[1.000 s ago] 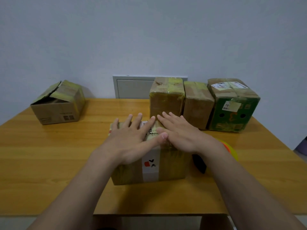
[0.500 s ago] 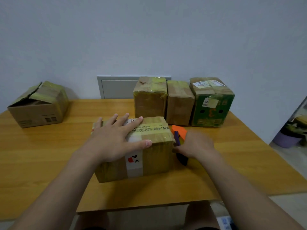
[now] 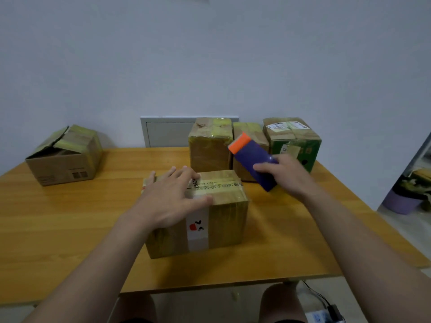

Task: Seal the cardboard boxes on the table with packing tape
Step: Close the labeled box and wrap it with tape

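A taped brown cardboard box [image 3: 224,220] with a white label strip sits in front of me on the wooden table [image 3: 70,224]. My left hand [image 3: 170,201] lies flat on its top with fingers spread. My right hand [image 3: 289,176] grips a purple tape dispenser with an orange end [image 3: 251,159], lifted above the table to the right of the box. An unsealed box [image 3: 65,157] with raised flaps stands at the far left.
Three taped boxes stand in a row at the back: two brown ones [image 3: 210,145] [image 3: 247,138] and a green one [image 3: 296,141]. A grey wall panel [image 3: 165,134] is behind them. A purple pot [image 3: 401,201] sits on the floor at right.
My right hand left the box top, took hold of the tape dispenser beside the box and lifted it off the table. My left hand stayed flat on the box.
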### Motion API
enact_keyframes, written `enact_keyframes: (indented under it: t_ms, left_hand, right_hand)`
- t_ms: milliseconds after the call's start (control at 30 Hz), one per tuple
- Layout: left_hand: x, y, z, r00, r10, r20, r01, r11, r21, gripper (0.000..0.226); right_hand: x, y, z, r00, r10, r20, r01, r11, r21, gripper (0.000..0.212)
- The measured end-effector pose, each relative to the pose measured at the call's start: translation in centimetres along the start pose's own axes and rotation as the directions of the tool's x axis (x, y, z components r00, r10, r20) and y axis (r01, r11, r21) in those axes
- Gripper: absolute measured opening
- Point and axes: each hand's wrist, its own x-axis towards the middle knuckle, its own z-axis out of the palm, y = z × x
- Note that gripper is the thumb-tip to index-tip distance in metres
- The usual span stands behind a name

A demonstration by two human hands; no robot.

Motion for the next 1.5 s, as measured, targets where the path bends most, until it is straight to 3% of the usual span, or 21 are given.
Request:
enact_keyframes:
  t_ms: [67, 167, 267, 333, 400, 500, 633, 733, 900, 1033, 1133, 1267, 1333, 1433, 1500]
  left_hand:
    - [-0.2, 0.4, -0.3, 1.0, 0.007, -0.014, -0.008, 0.998, -0.063, 0.094]
    - [-0.2, 0.5, -0.6, 1.0, 0.003, -0.027, -0.006, 0.992, -0.123, 0.081]
    - [-0.1, 0.2, -1.0, 0.998, 0.022, -0.054, -0.031, 0.985, -0.172, 0.079]
    - [-0.1, -0.1, -1.3, 0.996, 0.046, -0.071, -0.061, 0.975, -0.216, 0.091]
    - [-0.2, -0.2, -1.9, 0.996, 0.053, -0.077, -0.081, 0.901, -0.427, 0.099]
    - [0.3, -0.3, -2.9, 0.993, 0.104, -0.056, -0.113, 0.702, -0.703, 0.069]
    - [0.8, -0.7, -3.6, 0.977, 0.209, -0.04, -0.155, 0.569, -0.807, 0.026]
    - [0.9, -1.1, -3.4, 0.974, 0.222, -0.044, -0.155, 0.513, -0.844, 0.028]
    - [1.2, -1.4, -2.1, 0.981, 0.176, -0.08, -0.157, 0.477, -0.865, 0.048]
    - [1.1, -1.2, -1.9, 0.982, 0.165, -0.091, -0.163, 0.507, -0.846, 0.048]
    - [1.1, -0.5, -2.0, 0.985, 0.128, -0.115, -0.169, 0.593, -0.787, 0.049]
    - [0.7, -0.8, -2.4, 0.962, 0.034, -0.27, -0.205, 0.744, -0.636, 0.065]
    - [0.5, -1.7, -3.0, 0.952, 0.023, -0.304, -0.239, 0.675, -0.698, 0.062]
    - [0.8, -2.8, -4.2, 0.938, -0.098, -0.333, -0.258, 0.446, -0.857, 0.019]
    - [1.1, -3.1, -4.9, 0.93, -0.196, -0.312, -0.218, 0.391, -0.895, 0.025]
  right_hand:
    - [-0.1, -2.6, -1.8, 0.998, -0.053, -0.018, 0.056, 0.974, 0.218, 0.042]
    - [0.1, -5.4, -3.8, 0.989, -0.104, 0.102, 0.042, 0.873, 0.486, 0.031]
    - [0.6, -7.4, -4.0, 0.964, -0.142, 0.226, -0.018, 0.809, 0.588, 0.017]
    - [0.8, -8.1, -3.4, 0.948, -0.159, 0.276, -0.038, 0.802, 0.596, 0.015]
    - [0.9, -8.4, -2.7, 0.928, -0.187, 0.323, -0.054, 0.79, 0.611, 0.018]
    - [1.0, -8.3, -1.6, 0.87, -0.222, 0.441, -0.166, 0.709, 0.685, 0.027]
    - [1.6, -8.0, -0.3, 0.818, -0.282, 0.501, -0.253, 0.606, 0.754, 0.039]
    - [2.0, -7.4, 0.3, 0.771, -0.303, 0.559, -0.346, 0.538, 0.769, 0.048]
    - [2.5, -6.1, 0.8, 0.668, -0.392, 0.632, -0.38, 0.551, 0.743, 0.058]
    - [2.7, -5.7, 0.8, 0.661, -0.384, 0.645, -0.389, 0.56, 0.732, 0.047]
    - [3.0, -6.3, 0.7, 0.685, -0.358, 0.635, -0.374, 0.576, 0.727, 0.042]
    - [3.5, -6.9, -0.1, 0.641, -0.398, 0.657, -0.357, 0.603, 0.714, 0.045]
    - [3.9, -7.1, -0.4, 0.607, -0.409, 0.682, -0.336, 0.645, 0.686, 0.047]
    - [4.2, -7.3, -0.4, 0.558, -0.398, 0.728, -0.324, 0.704, 0.632, 0.059]
    - [4.4, -7.5, -0.2, 0.523, -0.387, 0.76, -0.329, 0.73, 0.599, 0.066]
